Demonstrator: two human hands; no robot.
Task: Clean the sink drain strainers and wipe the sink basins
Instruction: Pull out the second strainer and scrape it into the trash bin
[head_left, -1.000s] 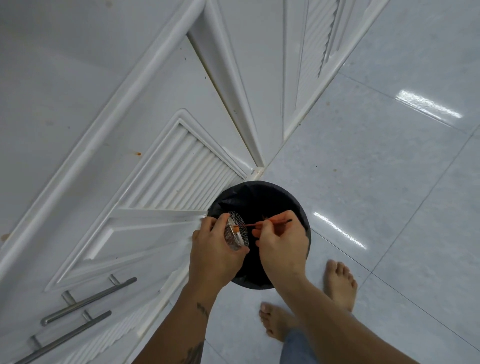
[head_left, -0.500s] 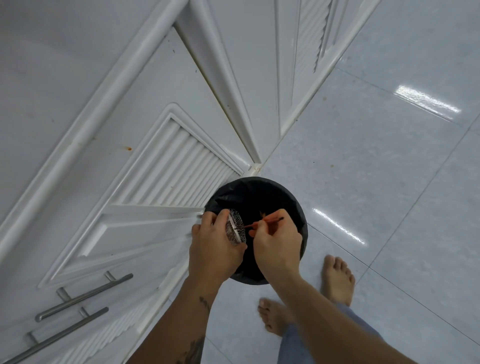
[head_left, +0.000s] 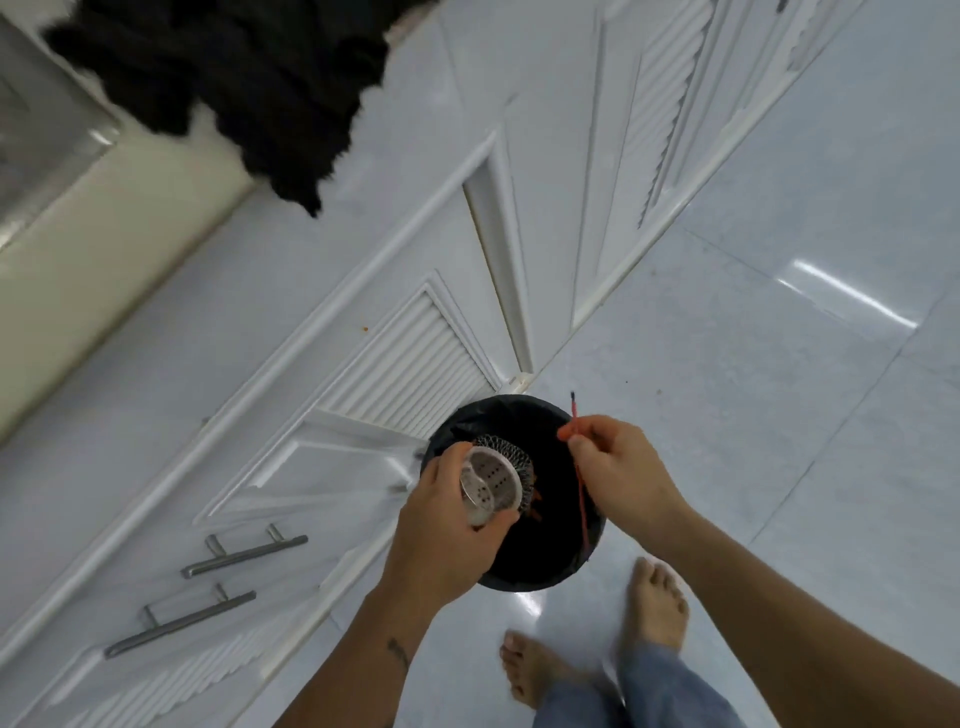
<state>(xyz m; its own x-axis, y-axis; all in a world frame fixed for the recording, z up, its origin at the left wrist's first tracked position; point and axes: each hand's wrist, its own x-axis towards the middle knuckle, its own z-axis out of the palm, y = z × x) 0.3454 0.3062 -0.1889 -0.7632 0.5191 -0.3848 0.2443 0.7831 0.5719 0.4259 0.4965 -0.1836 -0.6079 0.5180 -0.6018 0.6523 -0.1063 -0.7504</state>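
My left hand (head_left: 452, 525) grips a round drain strainer (head_left: 493, 483), a pale perforated cup with a wire mesh basket behind it, held over a black-lined trash bin (head_left: 550, 561) on the floor. Its open side faces me. My right hand (head_left: 618, 473) pinches a thin red stick (head_left: 575, 421) with a dark tip. The stick points up and away from the strainer, about a hand's width to its right. Orange scraps show below the mesh inside the bin.
White louvered cabinet doors (head_left: 405, 353) with two metal bar handles (head_left: 244, 556) stand to the left. A countertop edge (head_left: 78, 270) and a metal sink (head_left: 36, 145) show at upper left. Dark hair (head_left: 234, 67) hangs into the top of view. My bare feet (head_left: 654, 597) stand on glossy floor tiles.
My right hand pulled the red stick out of the strainer and moved right. My left hand turned the strainer so its open side faces me. The view tilted up, showing the counter.
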